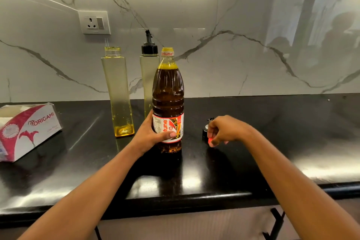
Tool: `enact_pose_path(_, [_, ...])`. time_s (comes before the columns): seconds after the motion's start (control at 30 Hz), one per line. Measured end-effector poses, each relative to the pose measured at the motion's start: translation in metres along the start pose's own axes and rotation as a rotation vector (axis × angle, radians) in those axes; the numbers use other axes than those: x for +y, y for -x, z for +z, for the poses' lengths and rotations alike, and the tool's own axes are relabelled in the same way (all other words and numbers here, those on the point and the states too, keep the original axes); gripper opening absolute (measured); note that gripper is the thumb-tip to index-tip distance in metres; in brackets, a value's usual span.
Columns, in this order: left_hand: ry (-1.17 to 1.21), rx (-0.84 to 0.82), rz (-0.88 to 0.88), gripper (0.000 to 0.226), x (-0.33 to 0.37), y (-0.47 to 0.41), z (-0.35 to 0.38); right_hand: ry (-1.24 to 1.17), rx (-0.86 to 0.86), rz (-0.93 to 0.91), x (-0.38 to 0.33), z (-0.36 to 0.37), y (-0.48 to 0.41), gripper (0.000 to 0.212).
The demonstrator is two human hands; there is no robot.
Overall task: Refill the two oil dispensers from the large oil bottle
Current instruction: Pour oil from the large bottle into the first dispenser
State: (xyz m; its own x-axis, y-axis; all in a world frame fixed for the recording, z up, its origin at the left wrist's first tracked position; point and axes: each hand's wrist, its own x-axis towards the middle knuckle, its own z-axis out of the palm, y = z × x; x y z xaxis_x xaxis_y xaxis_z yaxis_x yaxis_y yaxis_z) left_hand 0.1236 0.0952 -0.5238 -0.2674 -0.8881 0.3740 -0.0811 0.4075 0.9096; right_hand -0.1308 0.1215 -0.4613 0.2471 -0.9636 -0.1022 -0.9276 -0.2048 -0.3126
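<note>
The large oil bottle (pixel 168 91), full of dark oil and with no cap on its neck, stands upright on the black counter (pixel 272 122). My left hand (pixel 153 132) grips its lower part around the label. My right hand (pixel 224 130) hovers low to the right of it and pinches a small red cap. Just behind those fingers lies a black dispenser cap (pixel 206 130). The left oil dispenser (pixel 117 91) stands open-topped with a little yellow oil at its base. The second dispenser (pixel 148 76), partly hidden behind the big bottle, wears its black spout cap.
A pink and white tissue box (pixel 27 128) sits at the left of the counter. A wall socket (pixel 94 22) is set in the marble backsplash. The counter's front edge (pixel 187 197) runs close to me, with drawer handles below.
</note>
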Motion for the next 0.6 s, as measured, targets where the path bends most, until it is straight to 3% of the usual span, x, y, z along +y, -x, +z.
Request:
enact_pose_path(0.3, [0.012, -0.021, 0.004, 0.094, -0.002, -0.001, -0.001, 0.029, 0.105, 0.027, 0.018, 0.009, -0.002, 0.038])
enact_pose_path(0.47, [0.012, -0.025, -0.025, 0.098, -0.002, 0.0, -0.002, -0.285, 0.457, -0.11, -0.008, -0.01, 0.004, 0.023])
enact_pose_path(0.6, [-0.03, 0.045, 0.024, 0.118, 0.006, 0.007, -0.005, -0.51, 0.553, -0.26, -0.053, -0.037, -0.003, 0.041])
